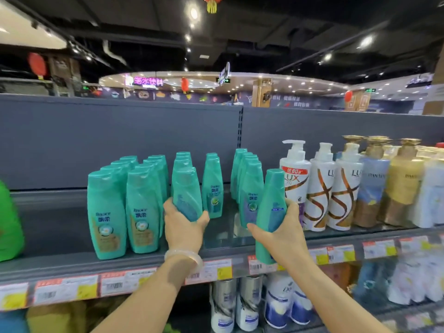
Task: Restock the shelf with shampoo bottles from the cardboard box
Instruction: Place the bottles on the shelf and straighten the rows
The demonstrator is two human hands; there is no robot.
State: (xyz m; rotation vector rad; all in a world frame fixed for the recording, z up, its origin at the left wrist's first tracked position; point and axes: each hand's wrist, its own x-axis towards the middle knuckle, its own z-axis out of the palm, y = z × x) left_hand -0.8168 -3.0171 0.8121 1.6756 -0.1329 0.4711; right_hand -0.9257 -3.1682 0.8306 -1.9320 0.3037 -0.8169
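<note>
My left hand (183, 227) grips a teal shampoo bottle (187, 192) by its lower half, upright over the grey shelf (60, 227), in front of a row of like bottles. My right hand (284, 233) holds a second teal shampoo bottle (271, 205) tilted slightly, at the shelf's front edge, beside another teal row (248, 186). Several rows of the same teal bottles (125, 203) stand on the shelf to the left. A lone teal bottle (212, 186) stands between the two rows. The cardboard box is out of view.
White pump bottles (319, 188) and gold-capped bottles (403, 181) fill the shelf to the right. A green bottle (9, 224) is at the far left. Price tags (115, 282) line the shelf edge. White and silver bottles (249, 306) stand on the shelf below.
</note>
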